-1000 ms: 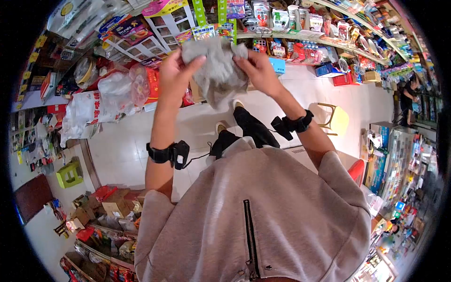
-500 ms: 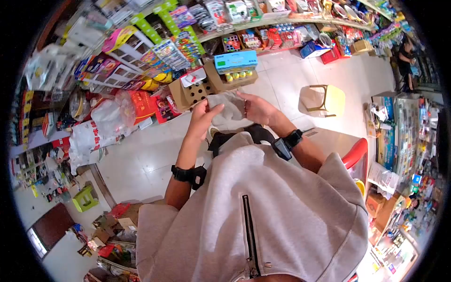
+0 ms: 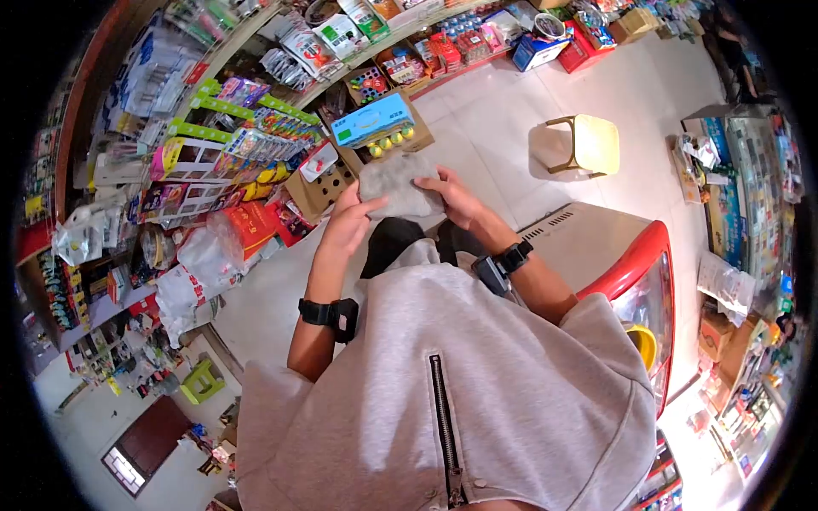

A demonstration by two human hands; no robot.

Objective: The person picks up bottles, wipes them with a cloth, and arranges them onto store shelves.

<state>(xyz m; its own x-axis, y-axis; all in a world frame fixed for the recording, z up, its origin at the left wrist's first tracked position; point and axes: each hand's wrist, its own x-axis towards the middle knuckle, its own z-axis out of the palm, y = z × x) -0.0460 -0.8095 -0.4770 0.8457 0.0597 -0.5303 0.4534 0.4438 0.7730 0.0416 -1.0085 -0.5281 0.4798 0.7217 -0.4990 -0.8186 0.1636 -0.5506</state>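
A grey cloth, folded into a compact pad, is held between both hands above the floor. My left hand grips its left side, with the thumb laid across the near edge. On the right side my right hand pinches the cloth, thumb on top and the other fingers partly hidden. Just beyond the cloth are an open carton with round holes and a blue box with yellow-topped items beside it.
Shelves of packaged goods curve along the far side. A yellow stool stands on the tiled floor. A red-edged freezer is close to my right arm. White plastic bags lie at the left.
The cloth went from loosely spread to folded smaller, and both hands came down nearer my body. The view turned, bringing the freezer beside my right arm.
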